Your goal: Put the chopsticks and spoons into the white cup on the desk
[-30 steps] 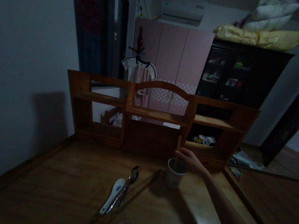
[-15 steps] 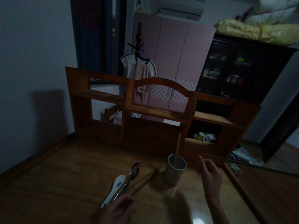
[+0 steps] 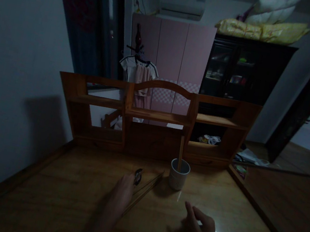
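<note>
Some spoons at the outstretched left hand, grip unclear; right hand free, fingers loosely bent.

Between the right hand and the cup there is a strip of bare table, and through it a hand can pass leftward in front of the cup, until it meets the loose sticks which lie slantwise across this way. Over the cup the way is less easy, because the upright sticks rise high above its rim, and the wooden shelf closes the far side. Left of the left hand, wide room extends to the wall.
</note>
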`<state>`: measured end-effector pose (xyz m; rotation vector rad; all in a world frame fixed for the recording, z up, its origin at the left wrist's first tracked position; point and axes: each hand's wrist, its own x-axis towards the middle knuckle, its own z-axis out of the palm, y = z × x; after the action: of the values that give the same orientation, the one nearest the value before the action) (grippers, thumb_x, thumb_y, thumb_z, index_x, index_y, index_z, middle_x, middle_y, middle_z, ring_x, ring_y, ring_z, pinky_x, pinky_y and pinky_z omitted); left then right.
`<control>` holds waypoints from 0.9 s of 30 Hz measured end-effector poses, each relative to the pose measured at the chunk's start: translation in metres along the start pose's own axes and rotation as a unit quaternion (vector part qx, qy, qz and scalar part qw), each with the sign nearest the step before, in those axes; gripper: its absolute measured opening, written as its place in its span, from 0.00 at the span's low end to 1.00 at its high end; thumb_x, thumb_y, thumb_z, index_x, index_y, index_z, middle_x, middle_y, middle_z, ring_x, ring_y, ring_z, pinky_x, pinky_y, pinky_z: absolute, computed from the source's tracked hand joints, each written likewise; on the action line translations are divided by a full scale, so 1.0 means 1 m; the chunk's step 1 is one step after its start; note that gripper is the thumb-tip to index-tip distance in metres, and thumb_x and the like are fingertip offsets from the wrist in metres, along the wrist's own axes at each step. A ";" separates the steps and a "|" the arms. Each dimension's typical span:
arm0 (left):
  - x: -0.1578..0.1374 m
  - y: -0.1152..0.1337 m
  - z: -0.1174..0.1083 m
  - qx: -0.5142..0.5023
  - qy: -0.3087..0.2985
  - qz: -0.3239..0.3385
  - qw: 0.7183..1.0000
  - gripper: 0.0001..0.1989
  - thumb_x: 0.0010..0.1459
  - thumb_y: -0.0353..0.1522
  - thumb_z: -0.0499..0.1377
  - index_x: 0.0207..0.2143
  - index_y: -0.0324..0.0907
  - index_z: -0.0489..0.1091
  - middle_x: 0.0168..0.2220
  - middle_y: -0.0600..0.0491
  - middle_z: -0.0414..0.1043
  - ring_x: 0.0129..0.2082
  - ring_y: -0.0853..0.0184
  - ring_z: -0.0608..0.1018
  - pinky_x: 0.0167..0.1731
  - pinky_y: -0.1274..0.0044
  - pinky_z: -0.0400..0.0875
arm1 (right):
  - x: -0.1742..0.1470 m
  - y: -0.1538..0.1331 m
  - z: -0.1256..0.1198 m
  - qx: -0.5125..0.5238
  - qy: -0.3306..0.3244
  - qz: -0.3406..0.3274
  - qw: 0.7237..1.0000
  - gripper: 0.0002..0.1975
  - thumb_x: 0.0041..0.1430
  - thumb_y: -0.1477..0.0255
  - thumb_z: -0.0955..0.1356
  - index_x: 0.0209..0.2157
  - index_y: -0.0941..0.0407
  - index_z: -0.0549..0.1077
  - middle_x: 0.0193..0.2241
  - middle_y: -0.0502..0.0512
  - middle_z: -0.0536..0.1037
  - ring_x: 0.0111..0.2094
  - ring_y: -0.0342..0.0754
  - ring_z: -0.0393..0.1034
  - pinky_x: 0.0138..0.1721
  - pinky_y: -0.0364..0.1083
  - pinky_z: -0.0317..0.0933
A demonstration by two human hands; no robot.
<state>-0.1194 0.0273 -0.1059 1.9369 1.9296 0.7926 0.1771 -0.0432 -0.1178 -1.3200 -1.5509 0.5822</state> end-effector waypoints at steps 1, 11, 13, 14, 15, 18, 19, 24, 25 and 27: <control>0.001 0.001 0.000 0.008 0.009 -0.005 1.000 0.13 0.61 0.25 0.46 0.37 0.39 0.70 0.39 0.44 0.73 0.39 0.60 0.73 0.40 0.73 0.65 | 0.001 0.000 -0.001 0.003 0.005 0.012 1.000 0.27 0.66 0.51 0.62 0.21 0.56 0.68 0.19 0.50 0.67 0.23 0.50 0.64 0.25 0.44 0.56; 0.002 0.021 0.027 0.055 -0.030 0.085 0.994 0.10 0.60 0.24 0.50 0.39 0.38 0.69 0.41 0.44 0.72 0.44 0.59 0.74 0.46 0.71 0.65 | -0.002 0.005 0.001 -0.011 0.010 0.037 0.999 0.28 0.67 0.51 0.61 0.19 0.55 0.65 0.17 0.49 0.65 0.21 0.49 0.62 0.22 0.43 0.54; 0.006 0.020 0.033 0.058 -0.063 0.074 0.994 0.07 0.58 0.23 0.53 0.37 0.38 0.69 0.40 0.44 0.72 0.44 0.60 0.74 0.45 0.72 0.65 | -0.003 0.005 0.001 -0.015 0.011 0.040 0.999 0.28 0.67 0.51 0.61 0.20 0.55 0.66 0.17 0.49 0.65 0.21 0.49 0.63 0.22 0.43 0.54; 0.008 0.020 0.035 0.057 -0.069 0.068 0.994 0.07 0.57 0.23 0.54 0.36 0.38 0.69 0.40 0.44 0.72 0.44 0.60 0.74 0.45 0.73 0.65 | -0.003 0.005 0.001 -0.014 0.011 0.039 0.999 0.28 0.67 0.51 0.61 0.20 0.55 0.66 0.17 0.49 0.66 0.21 0.49 0.63 0.23 0.43 0.54; 0.010 0.020 0.036 0.056 -0.073 0.062 0.994 0.06 0.56 0.23 0.55 0.36 0.38 0.69 0.40 0.45 0.72 0.43 0.60 0.74 0.44 0.73 0.65 | -0.003 0.004 0.001 -0.014 0.012 0.037 0.999 0.28 0.67 0.51 0.61 0.20 0.55 0.67 0.18 0.49 0.66 0.21 0.49 0.64 0.23 0.43 0.55; 0.015 0.020 0.035 0.053 -0.080 0.050 0.994 0.05 0.54 0.24 0.57 0.35 0.38 0.70 0.38 0.47 0.73 0.41 0.61 0.75 0.41 0.74 0.65 | -0.003 0.003 0.001 -0.018 0.013 0.033 0.999 0.28 0.68 0.51 0.61 0.20 0.55 0.67 0.17 0.50 0.67 0.21 0.49 0.65 0.23 0.43 0.55; 0.016 0.021 0.034 0.052 -0.083 0.048 0.994 0.05 0.54 0.24 0.57 0.34 0.38 0.70 0.37 0.47 0.73 0.41 0.61 0.75 0.40 0.75 0.65 | -0.003 0.003 0.001 -0.019 0.012 0.030 0.999 0.28 0.68 0.52 0.61 0.20 0.55 0.67 0.17 0.50 0.67 0.21 0.49 0.65 0.23 0.43 0.55; 0.016 0.030 0.025 0.054 -0.081 0.022 0.995 0.03 0.55 0.27 0.58 0.33 0.38 0.71 0.36 0.47 0.75 0.40 0.61 0.76 0.38 0.75 0.64 | -0.003 0.007 0.001 -0.015 0.006 0.015 1.000 0.27 0.68 0.52 0.61 0.21 0.55 0.68 0.18 0.50 0.69 0.22 0.50 0.66 0.23 0.44 0.56; 0.015 0.033 0.020 0.051 -0.075 0.016 0.996 0.04 0.55 0.29 0.58 0.33 0.38 0.71 0.36 0.47 0.75 0.39 0.60 0.76 0.37 0.75 0.64 | -0.003 0.008 0.001 -0.014 0.008 0.020 1.000 0.27 0.68 0.52 0.61 0.20 0.55 0.68 0.18 0.50 0.69 0.22 0.51 0.66 0.23 0.44 0.56; 0.010 0.042 0.005 0.035 -0.053 0.007 0.998 0.06 0.56 0.32 0.58 0.34 0.38 0.72 0.36 0.46 0.75 0.38 0.59 0.76 0.36 0.74 0.64 | -0.002 0.010 0.001 -0.009 0.008 0.031 0.999 0.27 0.68 0.52 0.61 0.20 0.55 0.69 0.18 0.51 0.69 0.22 0.51 0.67 0.23 0.44 0.56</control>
<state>-0.0832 0.0355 -0.0843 1.9914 1.9076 0.6195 0.1802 -0.0424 -0.1273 -1.3879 -1.5101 0.5952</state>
